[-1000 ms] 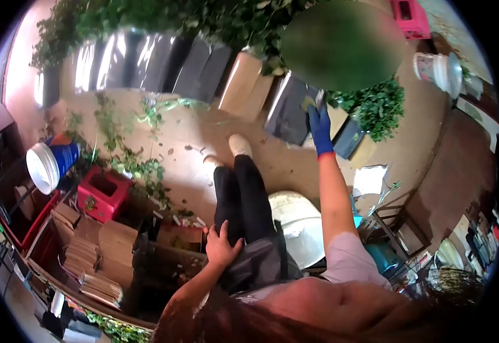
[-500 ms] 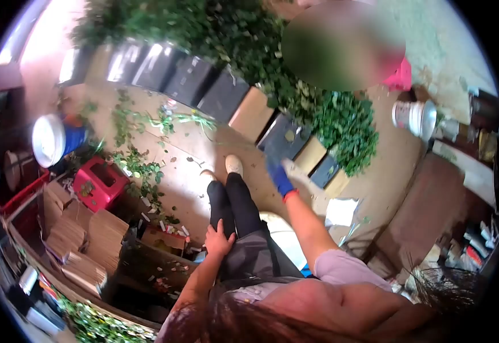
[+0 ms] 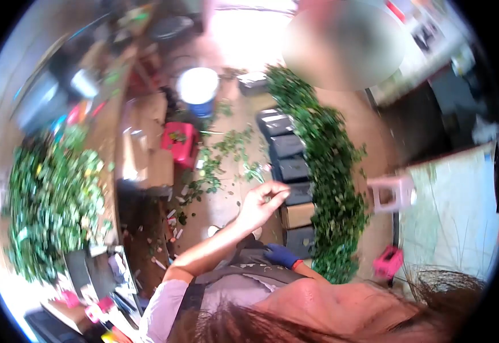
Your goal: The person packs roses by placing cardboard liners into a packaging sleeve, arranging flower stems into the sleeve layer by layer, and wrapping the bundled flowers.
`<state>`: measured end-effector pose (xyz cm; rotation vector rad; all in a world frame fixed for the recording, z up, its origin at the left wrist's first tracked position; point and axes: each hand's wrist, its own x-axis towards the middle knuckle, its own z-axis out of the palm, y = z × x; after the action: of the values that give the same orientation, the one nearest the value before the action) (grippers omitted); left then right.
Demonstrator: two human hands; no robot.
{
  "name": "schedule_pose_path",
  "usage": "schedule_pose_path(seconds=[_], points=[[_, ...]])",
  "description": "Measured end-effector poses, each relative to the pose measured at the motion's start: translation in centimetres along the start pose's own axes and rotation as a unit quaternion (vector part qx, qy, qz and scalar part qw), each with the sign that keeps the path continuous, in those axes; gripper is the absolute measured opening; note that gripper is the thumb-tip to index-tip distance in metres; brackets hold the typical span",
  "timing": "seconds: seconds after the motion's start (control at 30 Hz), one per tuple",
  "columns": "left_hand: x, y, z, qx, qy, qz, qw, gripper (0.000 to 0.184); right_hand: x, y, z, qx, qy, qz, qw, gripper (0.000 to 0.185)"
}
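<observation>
My bare left hand [image 3: 262, 204] is raised in front of me above the floor, its fingers curled into a pinch. Whatever is between the fingertips, if anything, is too small to make out. In a blue glove with a red cuff, my right hand [image 3: 282, 255] lies low at my lap, against the dark apron [image 3: 235, 275], fingers loosely extended and holding nothing I can see. Beyond it runs a row of dark and brown boxes [image 3: 293, 170], with bundles of green leafy stems [image 3: 335, 166] along their far side.
Loose leaves and cuttings [image 3: 232, 143] litter the floor. A pink stool [image 3: 181, 143] and a blue-and-white bucket [image 3: 198, 91] stand ahead left, near flattened cardboard [image 3: 157, 166]. More foliage [image 3: 55, 200] is at far left. A pale pink stool [image 3: 391, 193] stands at right.
The view has turned left. My left hand has lifted from my thigh and its fingers have closed. My gloved right hand has drawn back from the boxes to my lap.
</observation>
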<state>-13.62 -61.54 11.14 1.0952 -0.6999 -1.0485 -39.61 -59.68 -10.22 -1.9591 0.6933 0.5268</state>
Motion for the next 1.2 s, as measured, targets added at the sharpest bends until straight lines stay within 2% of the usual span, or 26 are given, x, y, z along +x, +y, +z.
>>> schedule_pose_path(seconds=[0.07, 0.1, 0.13, 0.17, 0.2, 0.27, 0.33, 0.43, 0.47, 0.53, 0.57, 0.6, 0.7, 0.8, 0.83, 0.87, 0.93, 1.0, 1.03, 1.07, 1.13, 1.17, 1.2], points=[[-2.0, 11.2, -1.4, 0.029, 0.048, 0.187, 0.981, 0.013, 0.6, 0.3, -1.8, -0.058, -0.028, -0.037, 0.997, 0.046], [-3.9, 16.1, -2.4, 0.046, 0.058, 0.291, 0.954, 0.015, 1.2, 0.5, -2.4, -0.084, -0.046, -0.053, 0.994, 0.045], [-6.6, 20.3, -3.6, 0.027, 0.053, 0.342, 0.938, 0.018, 2.3, 1.1, -2.7, -0.109, -0.063, -0.066, 0.99, 0.045], [-8.9, 24.2, -5.4, 0.082, 0.033, 0.437, 0.895, 0.021, 3.8, 1.4, -2.8, -0.129, -0.08, -0.076, 0.985, 0.044], [-11.4, 27.8, -6.8, 0.11, 0.01, 0.489, 0.865, 0.026, 5.8, 1.6, -2.8, -0.153, -0.078, -0.105, 0.98, 0.044], [-16.4, 32.1, -8.8, 0.163, 0.002, 0.555, 0.816, 0.026, 9.9, 0.6, -2.6, -0.188, -0.071, -0.158, 0.967, 0.043], [-20.9, 34.6, -9.9, 0.214, 0.015, 0.594, 0.775, 0.025, 12.0, -7.0, -4.3, -0.239, -0.077, -0.164, 0.954, 0.045], [-25.9, 36.1, -11.1, 0.3, 0.063, 0.614, 0.727, 0.025, 14.6, -19.1, -5.2, -0.269, -0.155, -0.064, 0.948, 0.041], [-27.6, 36.3, -11.7, 0.336, 0.09, 0.616, 0.707, 0.025, 16.3, -20.4, -4.6, -0.294, -0.137, -0.143, 0.935, 0.04], [-29.8, 36.5, -13.4, 0.398, 0.146, 0.609, 0.67, 0.024, 20.2, -23.8, -3.1, -0.332, -0.1, -0.305, 0.887, 0.038], [-30.8, 36.8, -14.4, 0.433, 0.177, 0.6, 0.649, 0.024, 21.8, -25.9, -2.7, -0.34, -0.129, -0.304, 0.881, 0.036], [-31.7, 36.9, -15.7, 0.461, 0.206, 0.588, 0.631, 0.024, 24.5, -26.7, -1.1, -0.356, -0.133, -0.366, 0.85, 0.038], [-35.3, 37.2, -17.7, 0.562, 0.293, 0.551, 0.544, 0.023, 25.3, -36.8, 1.5, -0.321, -0.146, -0.431, 0.83, 0.042], [-38.1, 36.7, -17.5, 0.661, 0.362, 0.494, 0.433, 0.023, 24.1, -48.3, 4.8, -0.236, -0.138, -0.53, 0.803, 0.04], [-39.0, 36.5, -17.2, 0.691, 0.38, 0.474, 0.391, 0.023, 23.5, -52.2, 6.1, -0.165, -0.152, -0.584, 0.78, 0.039], [-39.3, 36.1, -17.6, 0.718, 0.397, 0.447, 0.356, 0.023, 22.5, -55.4, 7.0, -0.167, -0.158, -0.577, 0.784, 0.037], [-39.1, 35.0, -20.5, 0.77, 0.433, 0.357, 0.304, 0.022, 20.7, -61.8, 9.5, -0.071, -0.195, -0.677, 0.707, 0.035], [-39.0, 33.3, -26.1, 0.793, 0.468, 0.266, 0.286, 0.026, 20.5, -66.0, 12.6, -0.08, -0.283, -0.723, 0.626, 0.033], [-39.3, 33.1, -28.5, 0.791, 0.491, 0.216, 0.293, 0.029, 17.2, -69.2, 11.6, -0.165, -0.328, -0.699, 0.614, 0.03], [-40.2, 32.7, -30.4, 0.787, 0.514, 0.167, 0.3, 0.032, 18.6, -69.4, 13.9, -0.175, -0.341, -0.769, 0.512, 0.029], [-43.7, 31.0, -32.9, 0.743, 0.584, 0.054, 0.322, 0.042, 18.4, -69.4, 18.0, -0.165, -0.422, -0.753, 0.478, 0.031], [-45.8, 30.8, -33.1, 0.717, 0.62, 0.017, 0.317, 0.042, 18.2, -69.3, 18.9, -0.172, -0.468, -0.739, 0.453, 0.037], [-48.7, 29.9, -33.4, 0.701, 0.647, -0.022, 0.299, 0.046, 17.9, -69.3, 19.4, -0.233, -0.468, -0.748, 0.41, 0.042]])
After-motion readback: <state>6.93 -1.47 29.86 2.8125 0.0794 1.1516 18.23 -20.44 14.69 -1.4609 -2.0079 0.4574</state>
